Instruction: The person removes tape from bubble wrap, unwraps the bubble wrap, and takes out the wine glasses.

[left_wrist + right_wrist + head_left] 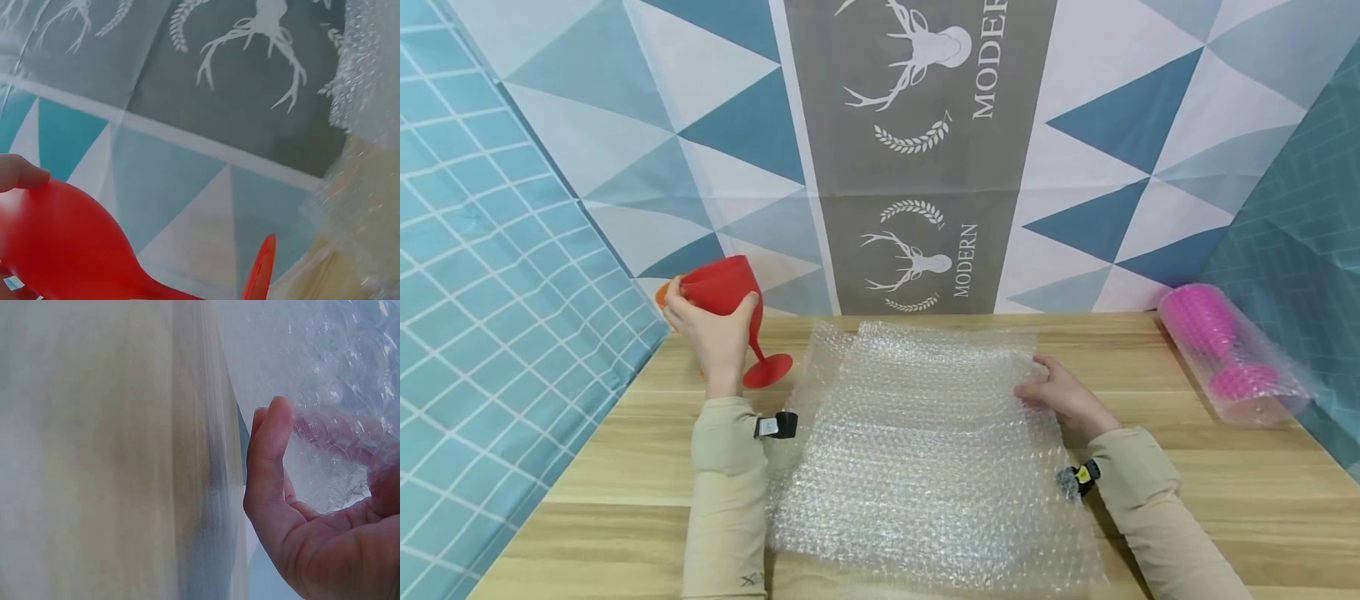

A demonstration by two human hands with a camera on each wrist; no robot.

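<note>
My left hand (pixel 717 337) grips a red goblet (pixel 722 286) round its bowl, at the left back of the table. The goblet is tilted, its stem and round foot slanting down to the right; in the left wrist view the bowl (pixel 75 240) fills the lower left corner. A large sheet of bubble wrap (pixel 925 467) lies in the middle, layered toward its left side. At its right edge my right hand (pixel 1063 392) pinches the film between thumb and fingers. In the right wrist view, the thumb shows through the bubble wrap (pixel 350 356).
A pink goblet (pixel 1206 325) rolled in bubble wrap lies at the right back corner of the wooden table (pixel 602 467). Part of an orange object (pixel 662 294) shows behind the left hand. Patterned cloth (pixel 917 175) hangs along the back, with blue sheets at both sides.
</note>
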